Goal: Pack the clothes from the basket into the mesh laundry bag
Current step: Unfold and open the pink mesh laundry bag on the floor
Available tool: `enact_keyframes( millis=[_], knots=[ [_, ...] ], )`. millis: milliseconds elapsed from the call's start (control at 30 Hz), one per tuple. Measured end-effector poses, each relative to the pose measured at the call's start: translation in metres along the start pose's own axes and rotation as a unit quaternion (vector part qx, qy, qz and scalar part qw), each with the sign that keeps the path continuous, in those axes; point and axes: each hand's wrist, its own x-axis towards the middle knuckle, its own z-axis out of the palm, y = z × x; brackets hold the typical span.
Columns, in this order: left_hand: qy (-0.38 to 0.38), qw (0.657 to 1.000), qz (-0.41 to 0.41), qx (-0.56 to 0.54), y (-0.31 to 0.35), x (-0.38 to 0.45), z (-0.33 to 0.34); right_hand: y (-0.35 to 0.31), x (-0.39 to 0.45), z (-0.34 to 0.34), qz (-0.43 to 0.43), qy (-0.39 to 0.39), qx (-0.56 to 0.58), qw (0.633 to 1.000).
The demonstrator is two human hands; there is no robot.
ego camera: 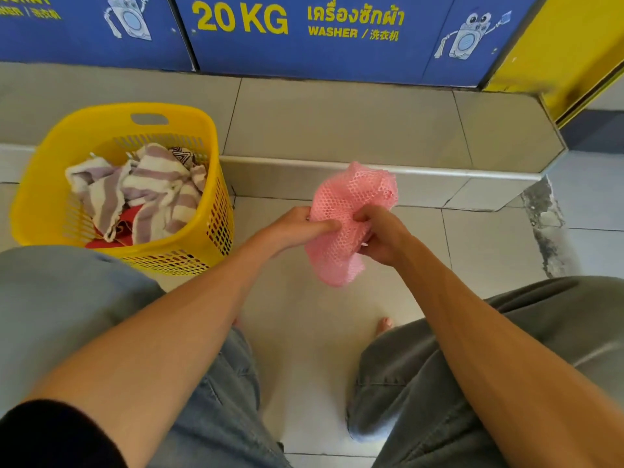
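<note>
A pink mesh laundry bag (347, 211) hangs crumpled in front of me above the floor. My left hand (297, 228) pinches its left side with the thumb on top. My right hand (381, 236) grips its right side with curled fingers. To the left stands a yellow plastic basket (44, 204) on the floor. It holds striped white and mauve clothes (152, 194), with a red garment (130, 217) underneath and a patterned piece at the back.
Blue washer panels (304, 35) marked 20 KG stand behind a grey tiled step (337, 130) with a metal edge. A yellow panel (570, 45) is at the right. My knees in grey trousers (506, 366) flank pale floor tiles.
</note>
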Motion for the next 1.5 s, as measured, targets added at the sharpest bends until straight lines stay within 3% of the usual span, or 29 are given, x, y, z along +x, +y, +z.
enact_keyframes(
  millis=[67,133,267,333,433,567,733,800,900,1000,1133,1200,1267,1400,1500],
  knots=[
    [0.017,0.999,-0.021,-0.030,-0.006,0.003,0.001,0.006,0.003,0.007,0.015,-0.049,-0.041,0.998],
    [0.053,0.997,-0.045,-0.017,-0.019,0.009,0.000,0.011,0.010,0.012,0.015,-0.050,-0.075,0.996],
    [0.171,0.976,-0.119,0.069,-0.045,0.016,-0.005,0.030,0.029,0.011,-0.022,0.028,-0.223,0.974],
    [0.217,0.964,-0.143,0.059,-0.058,0.020,-0.008,0.041,0.037,0.002,-0.035,0.087,-0.292,0.952],
    [0.262,0.946,-0.188,0.036,-0.075,0.025,-0.015,0.049,0.044,-0.013,-0.028,0.155,-0.306,0.939],
    [0.293,0.937,-0.191,0.012,-0.083,0.029,-0.017,0.053,0.049,-0.019,-0.042,0.192,-0.331,0.923],
    [0.276,0.946,-0.164,0.047,-0.086,0.042,-0.009,0.061,0.055,-0.010,-0.098,0.227,-0.496,0.832],
    [0.258,0.949,-0.181,0.021,-0.081,0.046,-0.004,0.065,0.056,-0.002,-0.113,0.206,-0.521,0.821],
    [0.221,0.949,-0.206,-0.085,-0.078,0.051,-0.003,0.074,0.057,0.008,-0.130,0.156,-0.531,0.823],
    [0.148,0.940,-0.234,-0.200,-0.079,0.051,-0.008,0.085,0.057,0.013,-0.131,0.059,-0.519,0.843],
    [-0.129,0.939,-0.231,-0.221,-0.074,0.043,-0.001,0.078,0.055,0.029,-0.017,-0.022,-0.294,0.955],
    [-0.189,0.938,-0.221,-0.190,-0.072,0.040,0.005,0.064,0.055,0.037,0.015,-0.026,-0.268,0.963],
    [-0.144,0.942,-0.211,-0.216,-0.071,0.039,0.004,0.052,0.055,0.039,-0.017,-0.008,-0.309,0.951],
    [0.060,0.956,-0.194,-0.213,-0.070,0.034,-0.006,0.045,0.054,0.033,-0.064,0.058,-0.312,0.946],
    [0.094,0.943,-0.186,-0.260,-0.064,0.026,-0.010,0.043,0.044,0.027,-0.051,0.085,-0.287,0.953]
  ],
)
